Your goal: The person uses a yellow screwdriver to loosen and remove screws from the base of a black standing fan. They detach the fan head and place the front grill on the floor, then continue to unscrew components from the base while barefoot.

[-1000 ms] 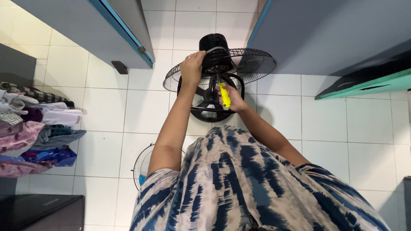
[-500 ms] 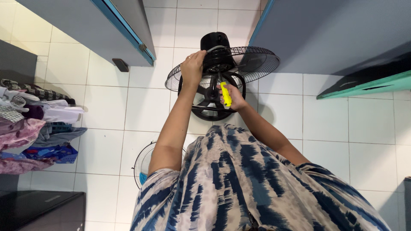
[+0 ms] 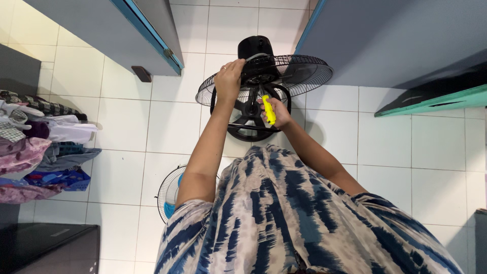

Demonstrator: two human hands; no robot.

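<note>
A black standing fan (image 3: 258, 61) stands on the white tiled floor in front of me, its wire rear grille (image 3: 304, 73) exposed around the motor. My left hand (image 3: 229, 80) grips the grille's rim on the left, beside the motor housing. My right hand (image 3: 276, 112) is closed around a yellow-handled screwdriver (image 3: 269, 109), which points toward the fan's middle, just below the motor. The fan's round black base (image 3: 249, 133) lies under both hands. My blue and white patterned shirt fills the lower part of the view.
A second wire fan grille with a blue part (image 3: 170, 195) lies on the floor by my left elbow. Folded clothes (image 3: 35, 147) are piled at the left. Grey cabinets (image 3: 122, 30) with blue edges stand left and right. A dark box (image 3: 48, 248) sits bottom left.
Both hands stay on the fan in nearly the same places. The view has shifted slightly; the screwdriver stays at the fan's middle.
</note>
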